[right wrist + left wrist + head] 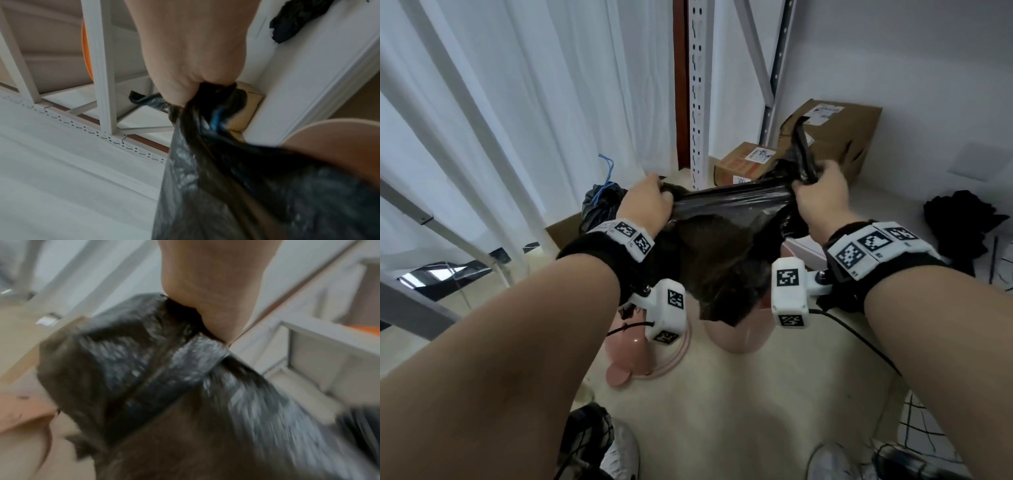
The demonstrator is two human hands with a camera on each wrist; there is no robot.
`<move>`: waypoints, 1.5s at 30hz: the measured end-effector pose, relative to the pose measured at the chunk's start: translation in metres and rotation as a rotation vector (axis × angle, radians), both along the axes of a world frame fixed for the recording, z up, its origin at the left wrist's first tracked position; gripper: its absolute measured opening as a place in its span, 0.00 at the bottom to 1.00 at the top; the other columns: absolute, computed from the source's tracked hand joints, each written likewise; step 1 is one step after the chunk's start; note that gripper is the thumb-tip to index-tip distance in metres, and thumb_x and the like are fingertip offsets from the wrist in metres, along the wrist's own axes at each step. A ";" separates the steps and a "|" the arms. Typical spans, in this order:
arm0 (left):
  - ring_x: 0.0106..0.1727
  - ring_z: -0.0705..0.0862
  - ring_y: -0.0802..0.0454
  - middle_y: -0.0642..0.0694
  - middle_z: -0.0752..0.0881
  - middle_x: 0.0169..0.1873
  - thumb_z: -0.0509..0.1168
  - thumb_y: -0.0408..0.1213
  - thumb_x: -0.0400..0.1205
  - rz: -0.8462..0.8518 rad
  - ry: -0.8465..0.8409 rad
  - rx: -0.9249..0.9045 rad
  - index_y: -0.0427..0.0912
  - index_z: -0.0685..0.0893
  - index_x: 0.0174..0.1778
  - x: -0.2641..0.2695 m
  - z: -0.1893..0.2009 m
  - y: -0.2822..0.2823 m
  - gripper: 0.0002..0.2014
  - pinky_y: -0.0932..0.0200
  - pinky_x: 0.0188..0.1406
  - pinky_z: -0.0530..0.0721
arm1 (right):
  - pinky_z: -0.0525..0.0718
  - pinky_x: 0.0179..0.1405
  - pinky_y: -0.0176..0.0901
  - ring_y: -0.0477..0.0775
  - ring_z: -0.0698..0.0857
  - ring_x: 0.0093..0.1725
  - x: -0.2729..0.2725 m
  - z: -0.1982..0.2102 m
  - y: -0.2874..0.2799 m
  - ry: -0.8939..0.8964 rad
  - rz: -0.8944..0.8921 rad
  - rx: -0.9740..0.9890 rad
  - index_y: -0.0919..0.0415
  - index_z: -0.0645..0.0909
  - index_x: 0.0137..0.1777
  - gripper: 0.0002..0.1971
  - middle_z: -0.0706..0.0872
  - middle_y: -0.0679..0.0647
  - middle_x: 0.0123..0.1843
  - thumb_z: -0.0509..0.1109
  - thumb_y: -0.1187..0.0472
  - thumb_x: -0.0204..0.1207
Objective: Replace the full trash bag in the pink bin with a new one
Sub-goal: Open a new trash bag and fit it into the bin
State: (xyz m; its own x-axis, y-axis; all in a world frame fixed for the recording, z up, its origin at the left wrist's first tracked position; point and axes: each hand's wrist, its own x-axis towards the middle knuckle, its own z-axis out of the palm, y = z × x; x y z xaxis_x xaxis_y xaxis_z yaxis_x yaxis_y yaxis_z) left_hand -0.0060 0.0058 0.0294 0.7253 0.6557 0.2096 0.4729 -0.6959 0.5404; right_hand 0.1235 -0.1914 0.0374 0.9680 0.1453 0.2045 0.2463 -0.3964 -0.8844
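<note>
A new black trash bag (722,246) is stretched between both hands above the pink bin (736,339), whose wall shows just below the bag's hanging end. My left hand (650,198) grips the bag's left edge in a fist. My right hand (818,192) grips the bunched right edge, and a strip of the bag sticks up past it. In the left wrist view the left hand (216,288) clasps the blurred bag (144,369). In the right wrist view the right hand (195,56) clenches the gathered plastic (226,178). A full black bag (599,202) with a blue tie sits behind, at the left.
A pink ring and lid piece (633,359) lie on the floor left of the bin. Two cardboard boxes (746,162) (835,137) stand by the white shelf upright (698,92). A black heap (962,219) lies at the right. White curtains hang on the left.
</note>
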 end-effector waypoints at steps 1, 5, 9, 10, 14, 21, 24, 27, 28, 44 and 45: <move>0.63 0.79 0.33 0.28 0.82 0.60 0.54 0.33 0.84 0.028 -0.022 -0.034 0.27 0.76 0.61 -0.002 0.001 0.003 0.15 0.50 0.60 0.74 | 0.78 0.60 0.47 0.62 0.81 0.60 0.002 0.000 -0.002 -0.012 -0.062 0.042 0.65 0.72 0.65 0.18 0.82 0.63 0.60 0.67 0.67 0.76; 0.60 0.82 0.30 0.25 0.85 0.55 0.55 0.33 0.83 0.076 -0.201 -0.456 0.25 0.83 0.54 -0.002 -0.001 0.015 0.16 0.44 0.62 0.78 | 0.86 0.53 0.50 0.58 0.84 0.56 0.004 0.003 -0.011 0.337 0.009 0.551 0.59 0.61 0.75 0.37 0.77 0.59 0.63 0.77 0.59 0.69; 0.54 0.87 0.38 0.34 0.88 0.53 0.60 0.36 0.82 0.016 -0.383 -1.040 0.34 0.83 0.58 -0.004 0.008 0.008 0.13 0.44 0.63 0.83 | 0.87 0.36 0.51 0.64 0.84 0.47 0.001 -0.005 -0.010 0.515 0.132 0.136 0.72 0.64 0.72 0.30 0.79 0.69 0.61 0.69 0.70 0.71; 0.52 0.87 0.41 0.35 0.88 0.51 0.61 0.35 0.82 -0.009 -0.343 -0.967 0.33 0.84 0.57 -0.004 0.007 0.007 0.13 0.46 0.63 0.83 | 0.86 0.43 0.54 0.66 0.82 0.52 0.000 -0.009 -0.010 0.438 0.101 -0.038 0.73 0.62 0.71 0.27 0.77 0.69 0.62 0.66 0.72 0.73; 0.51 0.86 0.34 0.28 0.88 0.46 0.59 0.31 0.79 0.233 -0.324 -0.301 0.28 0.87 0.48 -0.011 -0.004 0.027 0.13 0.47 0.53 0.82 | 0.78 0.58 0.55 0.69 0.78 0.63 0.004 -0.019 -0.024 0.222 0.022 -0.325 0.69 0.59 0.72 0.29 0.77 0.68 0.65 0.69 0.65 0.75; 0.56 0.84 0.43 0.39 0.86 0.51 0.59 0.31 0.81 -0.023 -0.336 -0.481 0.38 0.82 0.57 -0.003 0.006 0.011 0.11 0.52 0.63 0.80 | 0.64 0.76 0.53 0.65 0.65 0.78 -0.010 -0.005 -0.023 -0.001 0.195 -0.585 0.58 0.54 0.82 0.43 0.63 0.63 0.80 0.73 0.49 0.72; 0.47 0.82 0.51 0.45 0.85 0.44 0.58 0.31 0.84 -0.320 -0.199 -0.480 0.36 0.83 0.57 0.004 0.024 -0.019 0.11 0.63 0.48 0.80 | 0.67 0.74 0.42 0.55 0.72 0.75 -0.030 0.002 0.004 0.121 0.584 -0.318 0.56 0.61 0.80 0.40 0.72 0.55 0.76 0.74 0.45 0.71; 0.44 0.83 0.51 0.45 0.86 0.41 0.59 0.31 0.84 -0.418 -0.209 -0.513 0.37 0.84 0.53 0.011 0.042 -0.037 0.09 0.59 0.48 0.82 | 0.81 0.65 0.52 0.57 0.85 0.59 -0.039 -0.002 0.027 0.077 0.673 -0.303 0.61 0.80 0.63 0.20 0.87 0.59 0.59 0.75 0.55 0.73; 0.46 0.83 0.49 0.42 0.86 0.43 0.59 0.30 0.83 -0.402 -0.228 -0.465 0.36 0.84 0.53 0.013 0.044 -0.037 0.09 0.57 0.51 0.81 | 0.83 0.61 0.52 0.58 0.86 0.54 -0.040 -0.002 0.030 0.027 0.646 -0.303 0.63 0.83 0.55 0.11 0.88 0.60 0.53 0.72 0.59 0.76; 0.46 0.86 0.51 0.49 0.86 0.41 0.70 0.32 0.77 -0.359 0.036 -0.403 0.39 0.85 0.51 0.001 0.035 -0.024 0.08 0.60 0.49 0.84 | 0.67 0.42 0.39 0.52 0.78 0.45 -0.016 0.008 0.007 -0.247 0.356 -0.416 0.60 0.81 0.46 0.08 0.80 0.52 0.42 0.67 0.55 0.79; 0.47 0.85 0.47 0.45 0.87 0.42 0.70 0.32 0.77 -0.259 0.012 -0.346 0.35 0.85 0.53 0.002 0.032 -0.018 0.10 0.58 0.49 0.83 | 0.68 0.43 0.39 0.52 0.78 0.47 -0.016 0.008 0.005 -0.257 0.348 -0.429 0.60 0.82 0.49 0.08 0.81 0.52 0.44 0.67 0.56 0.79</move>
